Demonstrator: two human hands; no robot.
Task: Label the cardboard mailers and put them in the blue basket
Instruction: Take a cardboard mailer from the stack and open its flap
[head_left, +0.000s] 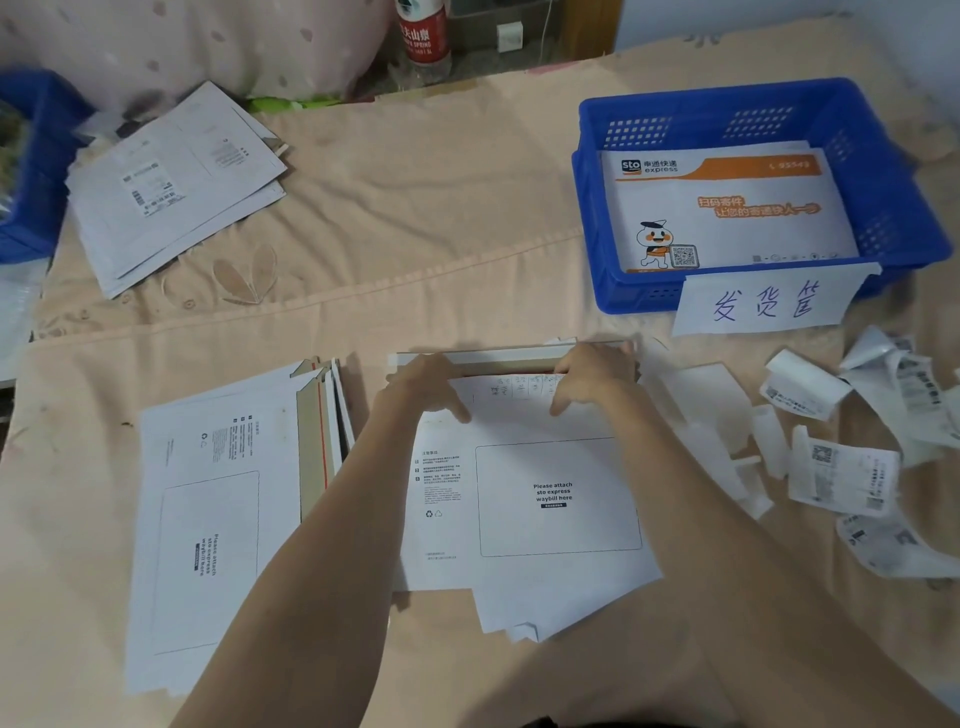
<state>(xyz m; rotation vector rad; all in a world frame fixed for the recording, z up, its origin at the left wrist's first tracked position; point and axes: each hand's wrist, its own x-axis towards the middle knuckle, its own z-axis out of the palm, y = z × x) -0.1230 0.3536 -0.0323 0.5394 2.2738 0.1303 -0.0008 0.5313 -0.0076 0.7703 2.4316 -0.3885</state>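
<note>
Two bare hands work at the far edge of a white cardboard mailer (524, 499) lying flat on the peach cloth (415, 218), right in front of the person. The left hand (423, 384) has its fingers curled over the folded flap (493, 358) at the mailer's far edge, with the thumb pressed down on the white face below. The right hand (592, 376) does the same at the flap's other end: fingers bent over the fold, thumb pointing down onto the mailer. Both grips are narrow, closed on the flap rather than spread. The mailer's printed box reading "Please attach sto express waybill here" bears no label. Other white sheets stick out beneath its near edge.

Just to the left lies a stack of mailers (218, 519), turned sideways, their brown flaps open. The blue basket (883, 171) stands well apart at the far right, holding an orange-and-white mailer (727, 218); a handwritten paper sign (763, 304) hangs on its near wall. Loose labels (852, 467) and backing strips (711, 410) lie to the right of the hands. Another pile of mailers (176, 182) lies at the far left, beside a second blue basket (36, 166). A water bottle (423, 36) stands at the back.
</note>
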